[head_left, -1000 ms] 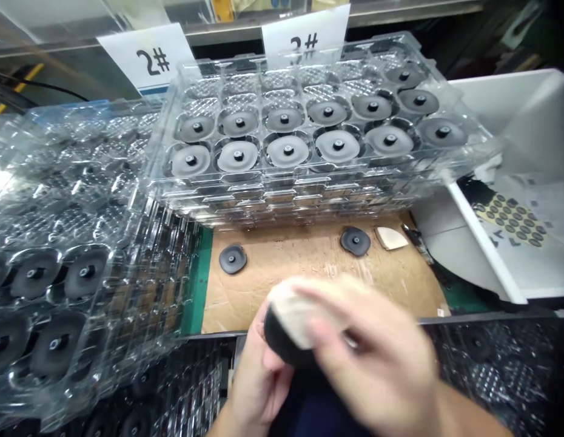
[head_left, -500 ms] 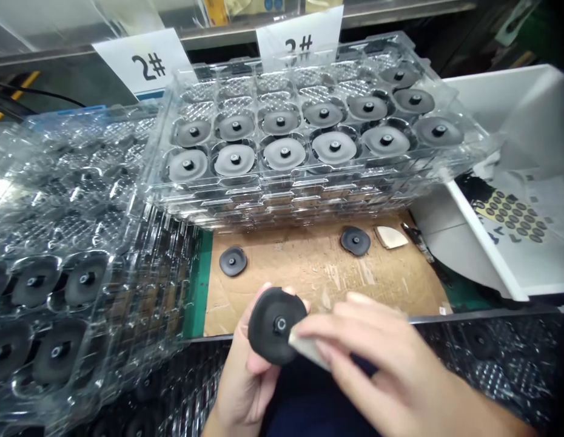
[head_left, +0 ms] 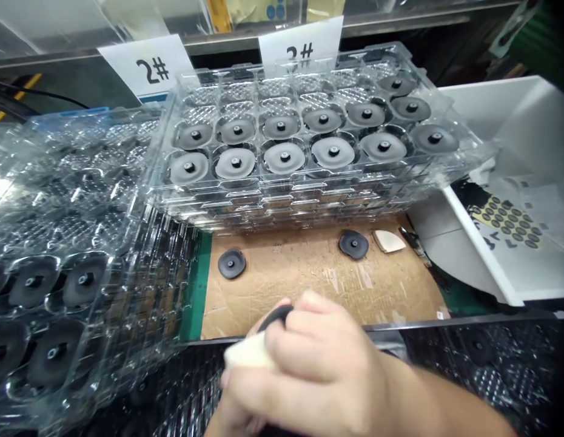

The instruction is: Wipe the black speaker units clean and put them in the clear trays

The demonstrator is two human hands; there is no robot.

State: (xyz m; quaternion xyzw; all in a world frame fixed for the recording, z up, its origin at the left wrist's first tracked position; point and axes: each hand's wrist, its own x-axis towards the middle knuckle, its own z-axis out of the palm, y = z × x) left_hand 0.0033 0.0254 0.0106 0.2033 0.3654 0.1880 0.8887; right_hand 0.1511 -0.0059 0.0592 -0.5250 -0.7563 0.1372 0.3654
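Note:
My right hand (head_left: pixel 318 370) grips a cream sponge wedge (head_left: pixel 249 353) and presses it over a black rounded disc (head_left: pixel 278 315), of which only the upper edge shows. Behind it, my left hand (head_left: pixel 227 408) holds the disc from below; most of its fingers are hidden. On the cardboard sheet (head_left: pixel 282 285) beyond lie two similar black discs with a small central stub, one disc (head_left: pixel 231 263) at left and another disc (head_left: pixel 353 244) at right. A second cream wedge (head_left: pixel 389 241) rests beside the right one.
A stack of clear plastic trays (head_left: pixel 282 185) holding black discs stands behind the cardboard. More stacked trays (head_left: pixel 95 291) fill the left side. At right is a white bin (head_left: pixel 484 243) with a sheet of oval stickers (head_left: pixel 509 221). Paper signs (head_left: pixel 150 64) hang at the back.
My right hand has moved left with the wedge, across the disc, and now covers most of it. The disc has tipped so its face no longer shows.

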